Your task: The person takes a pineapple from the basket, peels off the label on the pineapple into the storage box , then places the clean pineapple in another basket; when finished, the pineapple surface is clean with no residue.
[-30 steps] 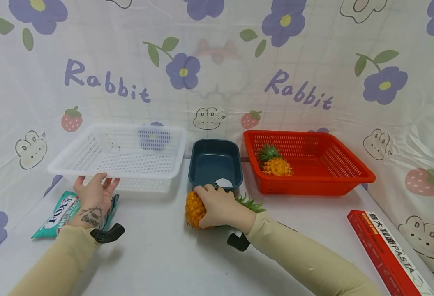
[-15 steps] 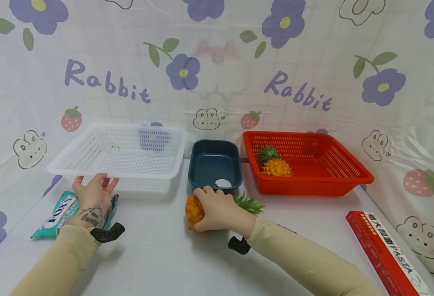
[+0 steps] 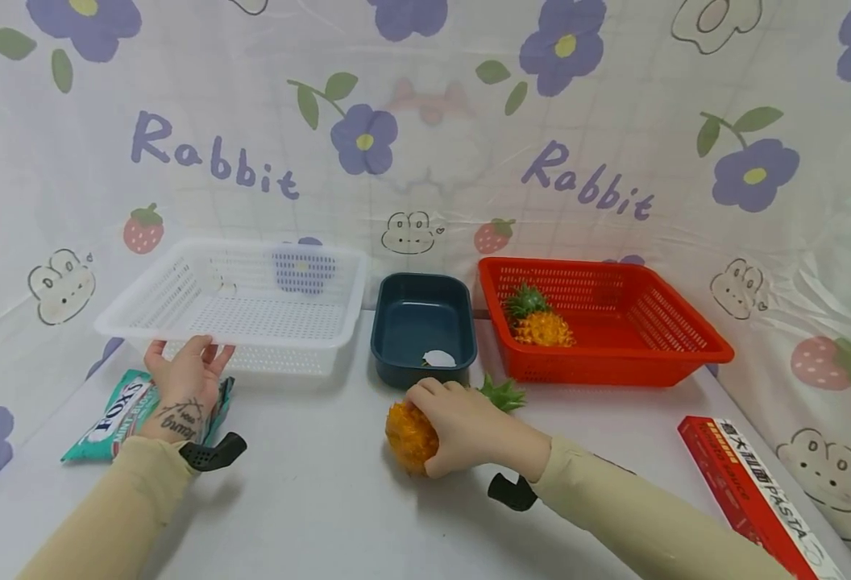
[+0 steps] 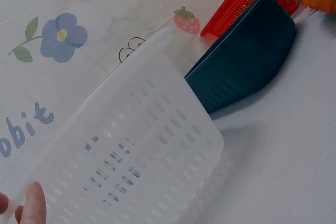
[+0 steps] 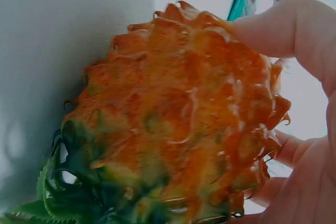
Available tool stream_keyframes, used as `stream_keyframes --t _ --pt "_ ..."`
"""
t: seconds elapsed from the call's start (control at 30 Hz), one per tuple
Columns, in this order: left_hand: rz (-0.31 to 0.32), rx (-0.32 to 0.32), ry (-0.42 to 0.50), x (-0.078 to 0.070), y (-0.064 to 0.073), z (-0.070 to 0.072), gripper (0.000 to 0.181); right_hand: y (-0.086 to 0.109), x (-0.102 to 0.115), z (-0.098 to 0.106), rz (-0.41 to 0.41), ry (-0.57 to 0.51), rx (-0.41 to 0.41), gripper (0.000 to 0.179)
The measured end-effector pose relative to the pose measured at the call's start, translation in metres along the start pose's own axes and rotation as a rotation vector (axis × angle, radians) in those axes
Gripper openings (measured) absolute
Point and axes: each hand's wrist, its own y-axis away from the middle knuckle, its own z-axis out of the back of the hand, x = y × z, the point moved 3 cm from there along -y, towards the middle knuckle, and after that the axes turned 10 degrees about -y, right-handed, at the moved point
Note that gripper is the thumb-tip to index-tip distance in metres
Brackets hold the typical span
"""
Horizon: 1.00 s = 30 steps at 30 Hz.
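Note:
My right hand grips an orange toy pineapple, its green leaves sticking out beyond the hand to the right. In the right wrist view, the thumb and fingers curl round the pineapple's spiky body. Whether it touches the table cannot be told. At the front rim of a white perforated basket is my left hand, holding the rim between its fingers. The left wrist view shows fingertips against that basket's wall. Under the left hand lies a green Fox's mint biscuit packet, partly covered.
Between the baskets stands a dark blue tub with a white oval piece near its front. A red perforated basket at the right holds another toy pineapple. A long red-and-white pasta box lies at the right edge.
The right hand has moved right and nearer with the pineapple, away from the blue tub's front. My left hand has stayed at the white basket's rim.

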Motion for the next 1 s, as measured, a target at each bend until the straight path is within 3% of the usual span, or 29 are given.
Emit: stream_keyframes --t 0.2,0.4,0.73,0.87,1.0 --pt "0.006 -0.008 0.001 0.000 0.000 0.000 0.078 0.023 -0.004 0.004 0.101 0.050 0.021 0.066" --pt "0.009 -0.014 0.012 0.000 0.001 0.000 0.076 0.043 -0.019 0.006 0.186 0.022 0.069 0.066" --pt "0.010 -0.026 -0.001 0.000 0.001 0.000 0.079 0.069 -0.042 0.013 0.234 -0.048 0.101 0.058" --pt "0.012 -0.023 0.011 0.000 0.001 0.000 0.080 0.071 -0.043 0.017 0.168 -0.114 0.033 0.053" --pt "0.014 -0.027 0.025 0.001 0.000 0.000 0.080 0.068 -0.041 0.021 -0.088 -0.176 -0.115 0.064"
